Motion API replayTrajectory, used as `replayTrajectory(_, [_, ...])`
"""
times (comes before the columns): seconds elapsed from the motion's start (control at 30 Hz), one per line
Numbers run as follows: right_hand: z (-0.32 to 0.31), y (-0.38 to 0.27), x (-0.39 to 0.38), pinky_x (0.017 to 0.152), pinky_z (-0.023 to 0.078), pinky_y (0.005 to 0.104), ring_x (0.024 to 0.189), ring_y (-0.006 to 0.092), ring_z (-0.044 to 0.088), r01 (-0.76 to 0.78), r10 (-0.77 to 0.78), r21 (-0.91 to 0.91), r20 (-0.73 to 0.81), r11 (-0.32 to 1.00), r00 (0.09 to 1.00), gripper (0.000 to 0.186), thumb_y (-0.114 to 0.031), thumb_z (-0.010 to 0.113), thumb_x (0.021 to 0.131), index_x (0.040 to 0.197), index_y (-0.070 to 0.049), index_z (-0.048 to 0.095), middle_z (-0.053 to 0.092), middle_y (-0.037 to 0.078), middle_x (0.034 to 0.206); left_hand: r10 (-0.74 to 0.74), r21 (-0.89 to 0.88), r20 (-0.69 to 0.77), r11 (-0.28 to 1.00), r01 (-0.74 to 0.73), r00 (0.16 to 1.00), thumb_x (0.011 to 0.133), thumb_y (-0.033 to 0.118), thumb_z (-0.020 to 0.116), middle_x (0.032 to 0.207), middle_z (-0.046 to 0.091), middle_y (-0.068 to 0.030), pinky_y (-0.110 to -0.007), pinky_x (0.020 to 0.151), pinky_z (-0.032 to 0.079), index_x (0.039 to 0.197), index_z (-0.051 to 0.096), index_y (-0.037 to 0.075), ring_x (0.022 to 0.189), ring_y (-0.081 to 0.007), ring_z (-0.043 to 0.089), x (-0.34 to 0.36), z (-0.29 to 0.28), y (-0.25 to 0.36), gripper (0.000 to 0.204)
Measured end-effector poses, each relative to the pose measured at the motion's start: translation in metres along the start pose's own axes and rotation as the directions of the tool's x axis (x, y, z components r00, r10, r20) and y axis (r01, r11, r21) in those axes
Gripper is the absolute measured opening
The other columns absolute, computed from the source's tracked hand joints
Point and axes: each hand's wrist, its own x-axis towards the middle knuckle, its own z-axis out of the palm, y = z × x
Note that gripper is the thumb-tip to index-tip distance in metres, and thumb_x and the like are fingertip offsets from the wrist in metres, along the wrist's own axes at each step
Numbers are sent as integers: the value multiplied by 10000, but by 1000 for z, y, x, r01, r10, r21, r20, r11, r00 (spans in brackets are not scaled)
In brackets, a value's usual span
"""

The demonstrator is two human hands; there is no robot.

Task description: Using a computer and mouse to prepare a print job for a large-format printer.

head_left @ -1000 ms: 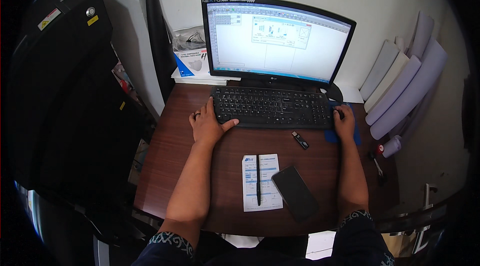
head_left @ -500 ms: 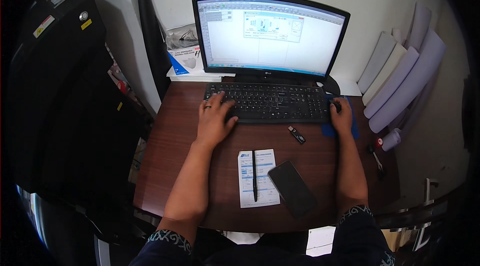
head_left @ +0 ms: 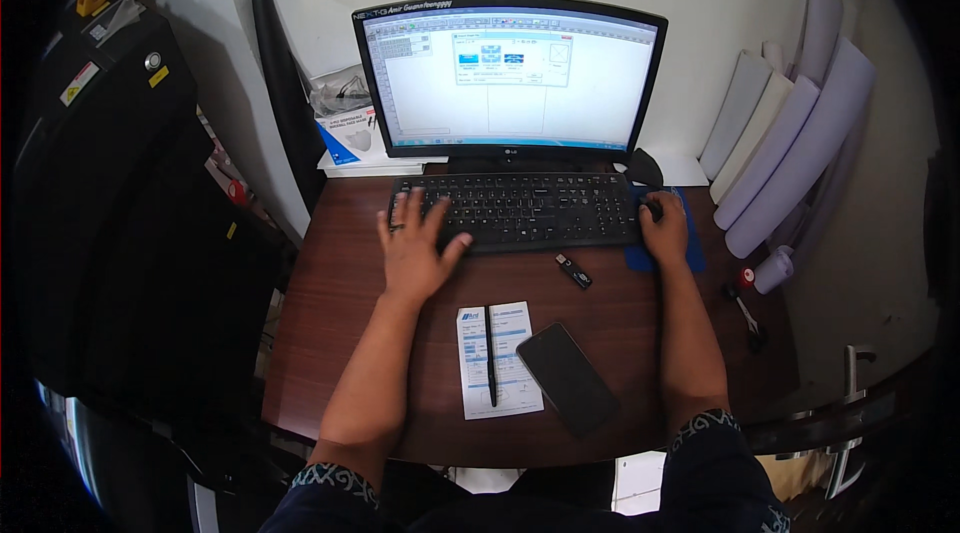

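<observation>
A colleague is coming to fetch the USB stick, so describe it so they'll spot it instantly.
On the brown desk, find the black keyboard before the monitor. Between its right half and the phone lies a small black USB stick, set aslant. The metal plug at its upper-left end sets it apart from the much larger phone.

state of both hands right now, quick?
Left hand: open, spread over the left end of the black keyboard.
Right hand: closed over the black computer mouse.

left hand [head_left: 412, 251]: palm down, fingers spread | right hand [head_left: 668, 231]: fingers curled | forearms [head_left: 368, 383]: extended forward
</observation>
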Motion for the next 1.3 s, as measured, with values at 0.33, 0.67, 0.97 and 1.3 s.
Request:
replayTrajectory(0.33, [0, 2, 1, 931, 505, 450, 1072, 352, 638, -56, 57, -27, 19, 998, 998, 264, -184, 703, 804, 1051, -91, 691, 670, 114, 1136, -551, -56, 61, 831, 554, 832, 981, 595, 482, 1578, 370, -180, -642, 1196, 122, 1539, 357, 119, 1509, -375, 252, 2, 13, -40, 744])
replayTrajectory(0.67, [0, 1, 2, 937, 502, 448, 1077, 351, 636, -46, 46, -24, 23, 999, 999, 254, -180, 696, 807, 1043, -89, 687, 669, 115, 1141, -549, -58, 151, 825, 562, 822, 982, 602, 470, 1544, 430, -173, -640, 1198, 120, 1543, 346, 108, 1488, -338, 312, 5, 5, -35, 757])
replayTrajectory(0.97, [0, -1, 1, 939, 501, 449, 1081, 359, 634, -42, 43, -26, 25, 999, 999, 279, -168, 704, 805, 1066, -72, 684, 666, 132, 1144, -542, -51, 168, 829, 557, 823, 973, 614, 476, 1506, 475, -197, -645, 1198, 103, 1546, 341, 112, 1455, -347, 376, 4, 4, -35, 774])
replayTrajectory(1.3, [1, 4, 3, 961, 494, 442, 1101, 372, 621, -95, 96, -28, 61, 995, 993, 370, -163, 719, 814, 1141, -9, 641, 649, 183, 1166, -529, -44, 161, 840, 542, 833, 970, 612, 486, 1508, 464, -215, -652, 1194, 102, 1545, 339, 111, 1444, -365, 388, 3, 9, -38, 776])
